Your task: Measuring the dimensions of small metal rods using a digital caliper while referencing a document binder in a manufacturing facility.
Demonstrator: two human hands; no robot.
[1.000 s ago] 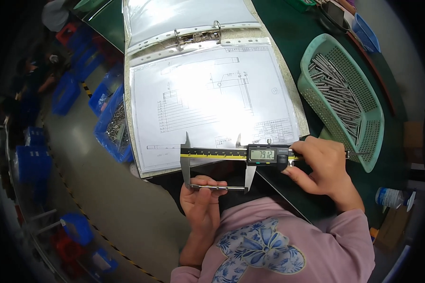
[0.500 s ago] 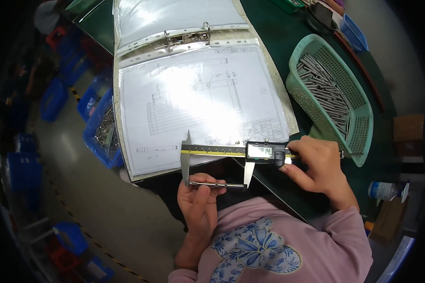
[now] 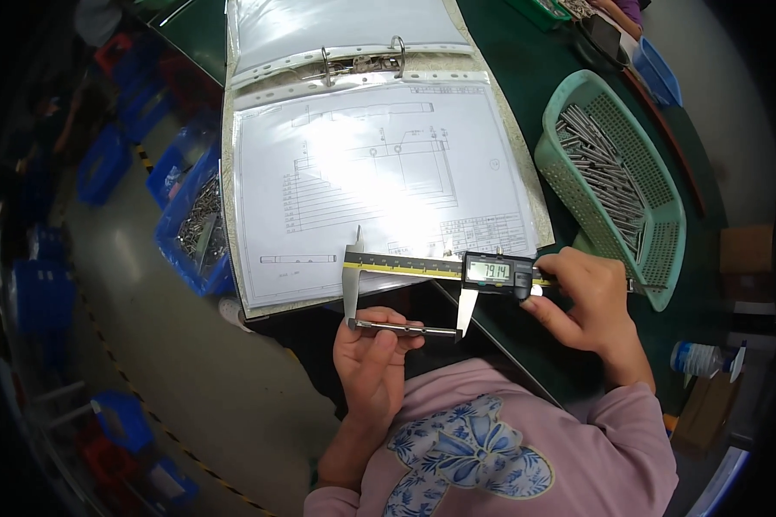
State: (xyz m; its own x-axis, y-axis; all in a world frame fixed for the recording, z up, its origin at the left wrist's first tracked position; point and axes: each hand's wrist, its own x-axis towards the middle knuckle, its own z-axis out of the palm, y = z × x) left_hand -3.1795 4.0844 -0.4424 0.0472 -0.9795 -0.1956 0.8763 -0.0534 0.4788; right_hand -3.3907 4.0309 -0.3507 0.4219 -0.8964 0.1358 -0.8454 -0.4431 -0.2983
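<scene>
My left hand (image 3: 372, 366) pinches a slim metal pin (image 3: 414, 330) with small dark holes along its side, its thumb in front and fingers behind. A digital caliper (image 3: 405, 264) spans the pin lengthwise, one jaw at each end. My right hand (image 3: 591, 302) grips the caliper's right end beside its lit display, thumb low and fingers curled over the beam. Behind the caliper lies an open ring binder (image 3: 539, 207); its sleeved drawing sheet (image 3: 267, 172) shows a long pin-like part, with glare across the middle.
At the right on the green table (image 3: 526, 332) stands a light green perforated basket (image 3: 569, 194) of many metal pins. Blue bins (image 3: 168, 246) with metal parts sit at the left. A plastic bottle (image 3: 697, 358) is at the right edge. Another person's arm (image 3: 621, 15) shows at far right.
The binder, basket and caliper all sit slightly further right in the picture. The caliper and pin have tilted a little, right end lower. The display reads more clearly; both hands keep their holds.
</scene>
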